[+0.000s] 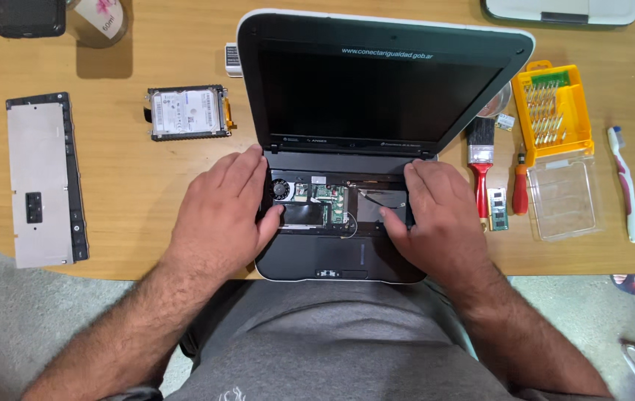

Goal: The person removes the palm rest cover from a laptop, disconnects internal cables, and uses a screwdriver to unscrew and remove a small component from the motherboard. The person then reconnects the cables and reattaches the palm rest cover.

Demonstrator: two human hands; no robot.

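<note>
A small black laptop (377, 82) stands open on the wooden table, its keyboard removed so the circuit board (328, 200) and a small fan (282, 190) show inside. My left hand (224, 208) grips the left edge of the laptop base, thumb resting inside the open bay. My right hand (436, 215) grips the right edge, thumb also inside the bay. Both palms press down on the base sides. The palm rest (332, 260) with its touchpad lies between my wrists.
The removed keyboard (43, 178) lies face down at the left. A hard drive (187, 111) sits beside it. Right of the laptop are a red-handled brush (480, 160), a memory module (498, 209), a small screwdriver (520, 189), a yellow bit case (555, 111) and a toothbrush (623, 182).
</note>
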